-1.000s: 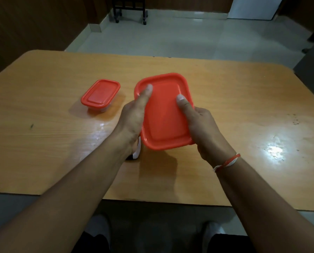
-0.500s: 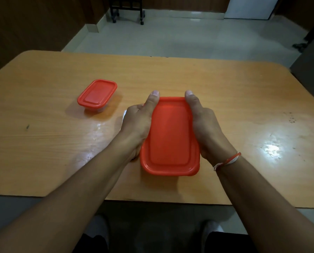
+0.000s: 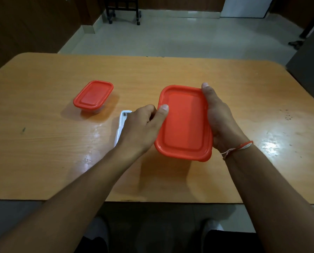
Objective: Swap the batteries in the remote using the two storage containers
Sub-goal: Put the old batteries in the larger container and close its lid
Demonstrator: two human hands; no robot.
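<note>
Evidently early: both hands, left hand (image 3: pixel 143 126) and right hand (image 3: pixel 220 121), grip the large lidded container (image 3: pixel 184 123); small container (image 3: pixel 93 94) closed, white remote (image 3: pixel 122 125) awaits on the tabletop (image 3: pixel 43 143).

The small red-lidded plastic container (image 3: pixel 93 95) sits toward the wooden table's (image 3: pixel 43 152) left edge, the white remote (image 3: pixel 122 125) between it and the large red-lidded plastic container (image 3: pixel 184 123).

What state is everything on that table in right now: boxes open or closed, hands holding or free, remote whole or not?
Large box: lid on, held above the table between both hands.
Small box: lid on, standing on the table, untouched.
Remote: lying on the table, partly hidden by the left hand, battery bay seemingly uncovered.
Left hand: thumb on the large box's left rim.
Right hand: grips the large box's right side.
</note>
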